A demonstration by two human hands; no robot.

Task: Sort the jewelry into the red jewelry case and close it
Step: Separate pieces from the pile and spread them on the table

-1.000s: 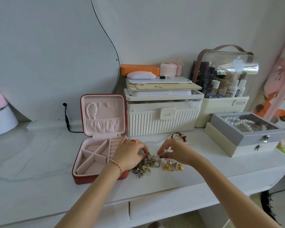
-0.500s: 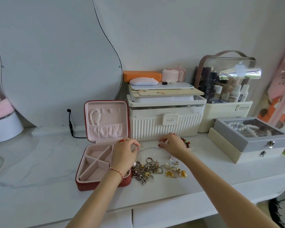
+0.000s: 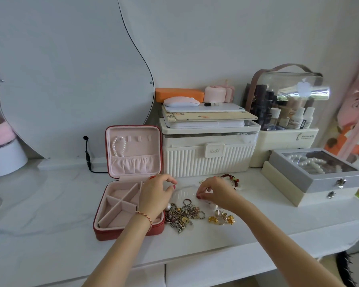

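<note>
1. Against the wall at far left, a white round pot (image 3: 5, 160) with pink fluff and the curved mirror (image 3: 71, 79) stand well apart from the work, so they seem to play no part in the sorting.
2. Next comes the red jewelry case (image 3: 120, 230), open on the white counter (image 3: 50, 204), its lid propped upright. A pearl bracelet (image 3: 119, 146) already hangs on a hook in the lid; the cross-divided compartments that show look empty, ready to receive pieces.
3. Over the case's right edge hovers the left hand (image 3: 155, 195), fingers loosely curled with thumb and forefinger apart. I cannot tell whether it has hold of anything; its place between case and pile suits ferrying items across.
4. Just right of the case lies the jewelry pile (image 3: 184, 214), rings, charms and a pearl tangled together, close enough for short reaches.
5. Behind the pile, the right hand (image 3: 214, 193) pinches with thumb and fingertips at something pale and thin on the counter; what it is stays unclear. A likely reason is teasing one piece free.
6. Gold earrings (image 3: 222, 218) sit below that wrist, and a red beaded bracelet (image 3: 230, 180) just beyond it.
7. Farther right, a grey box (image 3: 319, 179) holds pearls under glass.
8. Judged so, sorting has barely begun.
</note>
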